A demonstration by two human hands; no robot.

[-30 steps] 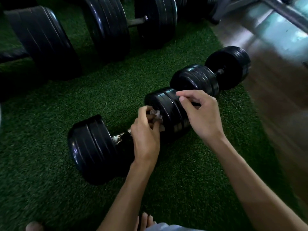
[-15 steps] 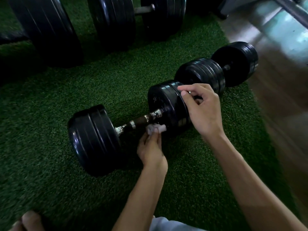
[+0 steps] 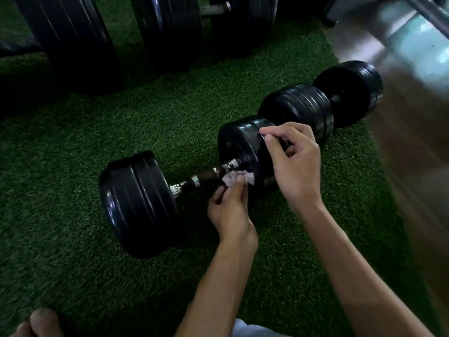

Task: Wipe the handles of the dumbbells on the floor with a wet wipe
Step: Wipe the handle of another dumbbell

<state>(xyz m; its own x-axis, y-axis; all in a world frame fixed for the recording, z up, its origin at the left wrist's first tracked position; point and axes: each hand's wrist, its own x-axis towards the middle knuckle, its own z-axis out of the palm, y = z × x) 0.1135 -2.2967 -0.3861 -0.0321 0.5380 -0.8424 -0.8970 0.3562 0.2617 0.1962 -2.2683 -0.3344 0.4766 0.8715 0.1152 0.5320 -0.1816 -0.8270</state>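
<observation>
A black dumbbell [image 3: 138,203] lies on the green turf, its worn metal handle [image 3: 206,176] running up to the right. My left hand [image 3: 230,207] pinches a crumpled wet wipe [image 3: 239,178] against the near side of the handle, close to the right-hand weight [image 3: 240,144]. My right hand [image 3: 294,166] grips the top edge of that weight, fingers curled over it. A second black dumbbell [image 3: 323,105] lies end to end beyond it, with only a short piece of its handle showing.
Several bigger black dumbbells [image 3: 170,27] stand in a row at the back of the turf [image 3: 73,276]. A wooden floor [image 3: 418,166] borders the turf on the right, with a metal frame [image 3: 427,10] at the top right. Bare toes [image 3: 41,319] show bottom left.
My left hand came off the top of the handle, dropped to its near side and now slides the wipe toward the right-hand weight. My right hand kept its hold on the weight.
</observation>
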